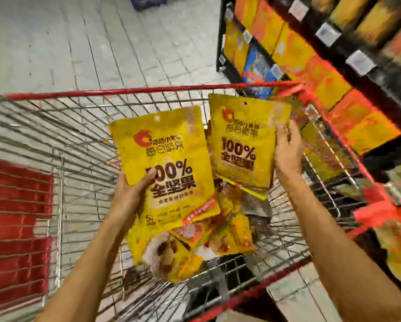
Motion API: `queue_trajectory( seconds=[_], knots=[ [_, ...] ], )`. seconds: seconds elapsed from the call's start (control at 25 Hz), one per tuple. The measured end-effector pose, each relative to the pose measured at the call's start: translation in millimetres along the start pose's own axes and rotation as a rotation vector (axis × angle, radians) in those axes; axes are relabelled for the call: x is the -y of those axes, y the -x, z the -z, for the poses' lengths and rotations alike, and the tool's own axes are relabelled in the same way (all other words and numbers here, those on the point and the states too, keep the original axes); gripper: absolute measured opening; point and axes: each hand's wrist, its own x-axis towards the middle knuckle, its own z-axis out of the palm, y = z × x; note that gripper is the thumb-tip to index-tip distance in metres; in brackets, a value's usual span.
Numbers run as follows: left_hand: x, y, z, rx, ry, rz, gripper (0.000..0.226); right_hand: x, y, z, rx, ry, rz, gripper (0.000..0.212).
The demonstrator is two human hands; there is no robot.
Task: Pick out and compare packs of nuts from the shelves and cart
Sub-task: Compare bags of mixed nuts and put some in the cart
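Our left hand [130, 194] pinches 1 yellow nut pack [164, 159] at its left edge, and our right hand [287, 154] grips a 2nd pack [246, 140] by its side, both above the cart [125, 91]. We judge them light, soft and slippery.

The left pack [167, 159] gripped in my left hand [132, 191] is smooth yellow plastic film with a soft sheen. The right pack [243, 140], held in my right hand [287, 152], has the same finish. The loose packs [229, 233] in the cart are glossy film too. The cart [43, 126] is bare, shiny metal wire, topped by a red plastic rim [125, 91]. The floor [78, 43] is matt grey tile, and the shelves [220, 43] at the right look like dark painted metal.
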Motion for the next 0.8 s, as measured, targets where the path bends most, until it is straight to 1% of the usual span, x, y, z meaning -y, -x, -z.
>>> queue_trajectory(
  seconds=[0.04, 0.12, 0.16, 0.24, 0.28, 0.36, 0.44, 0.52, 0.6, 0.68, 0.72, 0.8],
  knots=[
    [-17.1, 4.6, -13.8, 0.046, 0.008, -0.038, 0.032, 18.2, 5.2, 28.7, -0.101, -0.033, 0.02, 0.037],
    [-54.2, 16.1, -47.6, 0.128, 0.026, -0.124, 0.043, 49.7, 17.1, 89.1, -0.25, -0.065, 0.074, 0.037],
    [-73.4, 25.5, -72.6, 0.185, 0.037, -0.177, 0.044, 63.5, 24.9, 123.7, -0.325, -0.071, 0.105, 0.034],
    [-103.0, 47.4, -123.7, 0.291, 0.049, -0.265, 0.041, 81.8, 44.0, 184.5, -0.432, -0.078, 0.183, 0.023],
    [-117.4, 64.5, -156.9, 0.379, 0.059, -0.315, 0.037, 88.2, 55.2, 219.7, -0.516, -0.075, 0.221, 0.024],
    [-136.5, 106.9, -222.6, 0.537, 0.052, -0.391, 0.032, 94.3, 78.2, 289.3, -0.686, -0.083, 0.221, 0.026],
    [-147.0, 153.6, -287.9, 0.681, 0.065, -0.468, 0.028, 95.4, 101.4, 359.7, -0.839, -0.113, 0.223, 0.021],
    [-150.9, 201.4, -351.4, 0.791, 0.09, -0.508, 0.025, 93.1, 122.9, 427.9, -0.928, -0.108, 0.248, 0.019],
    [-148.2, 238.3, -405.4, 0.843, 0.122, -0.472, 0.031, 91.8, 137.0, 479.0, -0.955, 0.038, 0.246, 0.026],
    [-145.2, 282.9, -465.3, 0.901, 0.19, -0.461, 0.032, 85.6, 146.0, 539.2, -0.996, 0.121, 0.239, 0.028],
    [-144.0, 303.7, -493.2, 0.916, 0.205, -0.474, 0.029, 79.2, 148.7, 571.3, -1.019, 0.116, 0.226, 0.031],
    [-144.5, 342.6, -542.2, 0.971, 0.206, -0.498, 0.02, 70.5, 153.5, 632.2, -1.083, 0.075, 0.184, 0.043]
  ],
)
